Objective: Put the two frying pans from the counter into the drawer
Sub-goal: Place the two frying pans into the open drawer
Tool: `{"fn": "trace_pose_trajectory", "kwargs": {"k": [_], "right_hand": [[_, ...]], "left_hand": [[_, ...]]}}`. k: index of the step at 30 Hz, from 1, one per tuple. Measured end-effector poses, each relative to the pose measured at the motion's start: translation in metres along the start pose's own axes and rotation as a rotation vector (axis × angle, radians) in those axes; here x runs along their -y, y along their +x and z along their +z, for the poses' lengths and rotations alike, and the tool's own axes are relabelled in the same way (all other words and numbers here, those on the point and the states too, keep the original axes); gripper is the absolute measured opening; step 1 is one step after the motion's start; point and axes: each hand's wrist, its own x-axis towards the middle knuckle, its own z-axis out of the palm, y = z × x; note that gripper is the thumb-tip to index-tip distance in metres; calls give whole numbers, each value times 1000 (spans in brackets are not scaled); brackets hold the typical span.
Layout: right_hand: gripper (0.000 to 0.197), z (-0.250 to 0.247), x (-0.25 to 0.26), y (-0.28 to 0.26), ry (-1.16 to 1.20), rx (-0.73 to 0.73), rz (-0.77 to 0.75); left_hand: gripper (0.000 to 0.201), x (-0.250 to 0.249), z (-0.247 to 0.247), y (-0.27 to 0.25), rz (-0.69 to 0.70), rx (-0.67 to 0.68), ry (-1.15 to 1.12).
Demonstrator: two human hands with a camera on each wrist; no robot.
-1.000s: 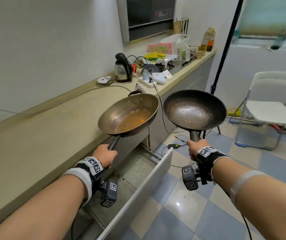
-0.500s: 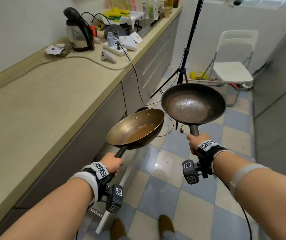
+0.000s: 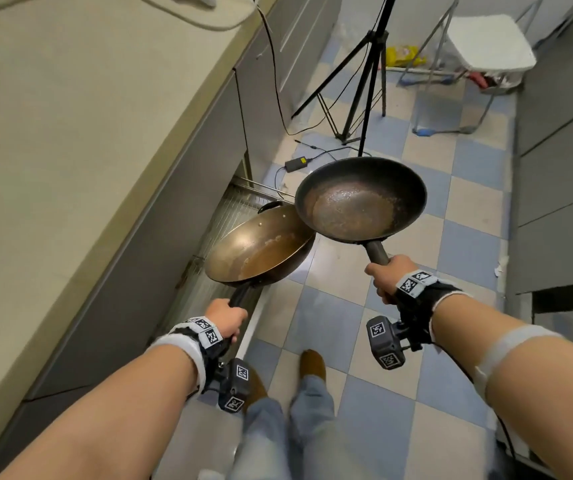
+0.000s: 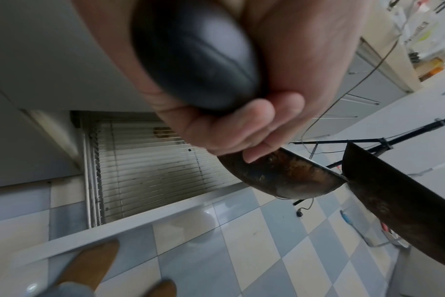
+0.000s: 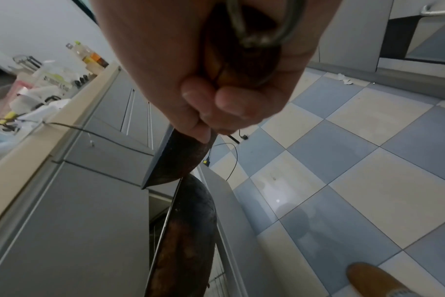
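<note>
Pans (image 3: 359,199) lower, over wire-floored drawer (image 4: 150,170)

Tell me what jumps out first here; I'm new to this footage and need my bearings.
Two worn frying pans held out side by side: the left hand grips the bronze pan over the open drawer, the right hand grips the black pan over the checkered floor. The black pan's rim overlaps the bronze one's. A tripod stands beyond.
</note>
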Motion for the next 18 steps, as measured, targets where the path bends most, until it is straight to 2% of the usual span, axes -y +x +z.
{"fn": "trace_pose_trajectory", "kwargs": {"k": [3, 5, 8, 10, 18], "right_hand": [[22, 17, 11, 8, -55, 39, -4], [21, 28, 22, 12, -102, 67, -13], [25, 42, 41, 23, -160, 93, -32], [26, 52, 52, 32, -183, 104, -35], [25, 97, 83, 72, -257, 118, -86]], "left_hand": [[6, 14, -2, 14, -26, -36, -39], [20, 23, -7, 21, -53, -72, -50], [6, 30, -13, 32, -74, -78, -75], [13, 36, -13, 43, -88, -93, -80], [7, 61, -8, 111, -115, -145, -177]]}}
